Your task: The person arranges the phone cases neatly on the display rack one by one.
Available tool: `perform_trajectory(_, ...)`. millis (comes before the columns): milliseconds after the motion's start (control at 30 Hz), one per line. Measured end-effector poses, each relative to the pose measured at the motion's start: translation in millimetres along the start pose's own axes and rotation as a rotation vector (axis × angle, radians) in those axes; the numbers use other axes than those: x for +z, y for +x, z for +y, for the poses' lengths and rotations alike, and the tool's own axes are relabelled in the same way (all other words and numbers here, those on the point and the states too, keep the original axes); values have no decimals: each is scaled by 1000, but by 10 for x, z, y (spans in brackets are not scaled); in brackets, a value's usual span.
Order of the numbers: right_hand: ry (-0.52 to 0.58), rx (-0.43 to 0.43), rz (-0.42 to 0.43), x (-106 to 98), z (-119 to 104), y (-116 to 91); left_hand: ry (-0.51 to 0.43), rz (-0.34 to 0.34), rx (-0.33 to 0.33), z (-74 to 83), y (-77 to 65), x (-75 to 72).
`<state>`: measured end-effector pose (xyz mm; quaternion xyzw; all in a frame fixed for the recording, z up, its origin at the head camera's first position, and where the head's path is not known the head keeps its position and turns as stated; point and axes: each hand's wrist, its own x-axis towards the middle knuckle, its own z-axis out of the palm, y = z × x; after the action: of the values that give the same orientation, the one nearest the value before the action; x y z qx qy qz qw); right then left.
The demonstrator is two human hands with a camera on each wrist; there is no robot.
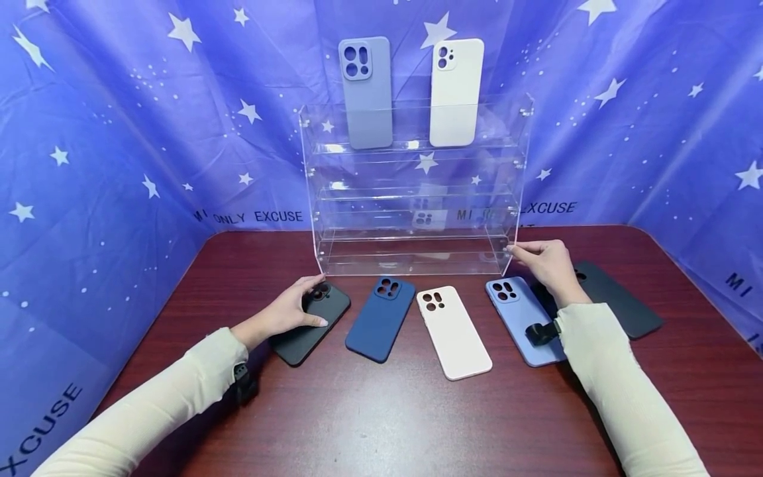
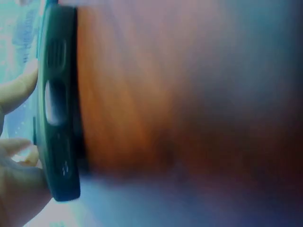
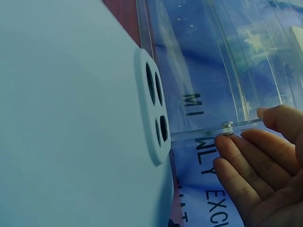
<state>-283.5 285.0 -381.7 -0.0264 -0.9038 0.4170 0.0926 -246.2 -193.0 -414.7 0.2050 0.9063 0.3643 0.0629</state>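
My left hand reaches over a black phone case on the table, its thumb stretched across the case. Its fingertips come right up to the front left corner of the clear acrylic display rack. In the left wrist view the edge of the black case stands in front of part of that hand. At the rack's lower right, my right hand pinches the side panel between thumb and fingers. A light blue phone case lies under the right wrist and fills much of the right wrist view.
On the rack's top tier stand a grey-blue case and a white case. A navy case and a cream case lie on the table. Another dark case lies at right, partly behind the right arm. Starry curtains surround the table.
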Motion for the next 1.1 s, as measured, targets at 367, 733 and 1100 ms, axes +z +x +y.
perform_trajectory(367, 3, -3, 14, 14, 15, -8, -90, 33, -167, 86, 119, -129)
perform_trajectory(733, 9, -6, 25, 3, 15, -2, -107, 62, -188, 214, 173, -257)
perform_trajectory(1100, 35, -14, 20, -3, 23, 8, -87, 85, -43, 520, 116, -485)
